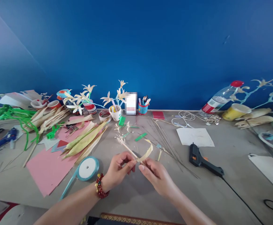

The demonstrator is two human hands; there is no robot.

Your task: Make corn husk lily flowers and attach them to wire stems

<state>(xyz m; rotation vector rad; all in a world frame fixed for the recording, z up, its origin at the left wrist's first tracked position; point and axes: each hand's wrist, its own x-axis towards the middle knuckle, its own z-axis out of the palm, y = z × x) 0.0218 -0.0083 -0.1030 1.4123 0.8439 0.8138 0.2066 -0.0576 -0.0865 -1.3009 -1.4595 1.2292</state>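
Over the middle of the table, my left hand (122,168) pinches a pale strip of corn husk (148,151) with thumb and fingers. The strip curls up and away above my right hand (156,175). A thin light stick (128,148) slants away from between both hands, its near end in my right fingers. The husk lies against the stick near my fingertips; whether it is wrapped round is hidden. Beyond the stick's far end are small husk flowers (121,137). A roll of blue ribbon (88,168) lies left of my left wrist.
A black glue gun (205,161) with its cord lies to the right, near white paper (195,137). Thin wires (164,140) spread beyond my right hand. Pink paper (49,172) and corn husks (86,140) lie left. Cups, a tilted bottle (217,100) and husk flowers line the wall.
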